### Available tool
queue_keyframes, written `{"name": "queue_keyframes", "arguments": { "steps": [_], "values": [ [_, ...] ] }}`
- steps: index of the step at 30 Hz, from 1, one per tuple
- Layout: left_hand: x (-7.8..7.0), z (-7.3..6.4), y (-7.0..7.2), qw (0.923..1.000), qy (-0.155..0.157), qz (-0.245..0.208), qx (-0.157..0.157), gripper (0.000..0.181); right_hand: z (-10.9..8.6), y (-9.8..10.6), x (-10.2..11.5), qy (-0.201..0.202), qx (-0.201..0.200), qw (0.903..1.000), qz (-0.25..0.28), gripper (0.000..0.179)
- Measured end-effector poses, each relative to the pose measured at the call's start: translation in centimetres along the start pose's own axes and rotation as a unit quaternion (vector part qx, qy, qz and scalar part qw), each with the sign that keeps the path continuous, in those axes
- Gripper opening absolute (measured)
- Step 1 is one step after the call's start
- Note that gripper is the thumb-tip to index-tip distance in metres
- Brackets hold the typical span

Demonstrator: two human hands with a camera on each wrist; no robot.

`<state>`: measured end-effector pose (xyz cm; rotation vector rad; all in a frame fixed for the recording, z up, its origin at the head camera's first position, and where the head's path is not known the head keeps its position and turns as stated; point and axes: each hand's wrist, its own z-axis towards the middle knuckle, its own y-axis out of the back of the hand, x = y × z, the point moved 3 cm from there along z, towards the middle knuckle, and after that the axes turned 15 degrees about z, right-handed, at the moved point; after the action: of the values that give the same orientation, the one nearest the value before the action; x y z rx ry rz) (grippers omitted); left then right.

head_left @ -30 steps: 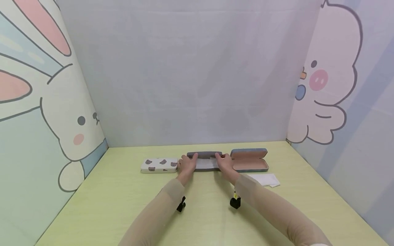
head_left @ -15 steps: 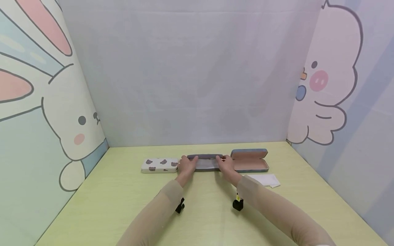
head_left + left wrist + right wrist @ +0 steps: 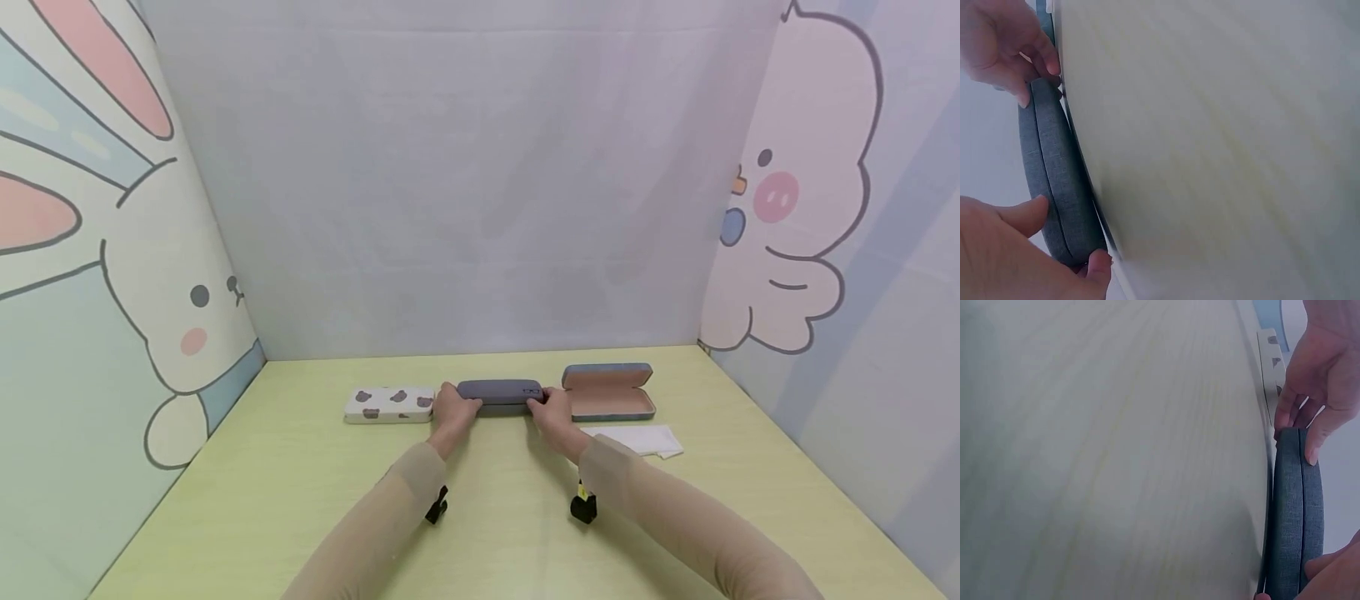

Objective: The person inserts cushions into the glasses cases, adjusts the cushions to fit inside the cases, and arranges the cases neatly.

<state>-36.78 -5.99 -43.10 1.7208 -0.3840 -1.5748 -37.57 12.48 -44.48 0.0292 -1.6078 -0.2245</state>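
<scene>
A dark grey glasses case [image 3: 500,392] lies closed at the back middle of the table, its lid down, with a small glasses mark on its right end. My left hand [image 3: 453,412] grips the left end, thumb at the front by the seam. At the opposite end my right hand [image 3: 553,417] holds the case the same way. In the left wrist view the seam of the grey case [image 3: 1060,181] runs closed between both hands. From the right wrist the case [image 3: 1294,512] appears edge-on, low by the tabletop. Whatever is inside is hidden.
Left of the hands sits a closed white case [image 3: 389,405] with brown bear prints. On the right stands an open blue-grey case [image 3: 607,392] with pinkish lining. A folded white cloth [image 3: 645,439] lies in front of it, partly behind the right forearm. A pale curtain [image 3: 480,192] backs the table.
The grey case's lid has come down from open to closed, covering the light lining or cloth seen inside before. Both hands have stayed at its ends, thumbs now lower at the front.
</scene>
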Motion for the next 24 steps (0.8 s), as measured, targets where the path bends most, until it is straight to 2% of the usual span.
{"name": "queue_keyframes", "arguments": {
  "steps": [8,17,24],
  "values": [
    [-0.03,-0.02,0.16,0.9996,0.020,0.012,0.019,0.040,-0.12,-0.11,0.41,-0.005,-0.007,0.9996,-0.025,0.035],
    [-0.39,-0.08,0.32,0.9957,0.029,0.002,0.088,0.050,-0.19,0.52,0.63,-0.012,0.000,0.9988,-0.048,0.020],
    [-0.63,-0.20,0.31,0.9921,0.035,-0.016,0.120,0.056,-0.21,0.82,0.74,-0.008,0.015,0.9984,-0.054,0.026]
  ]
}}
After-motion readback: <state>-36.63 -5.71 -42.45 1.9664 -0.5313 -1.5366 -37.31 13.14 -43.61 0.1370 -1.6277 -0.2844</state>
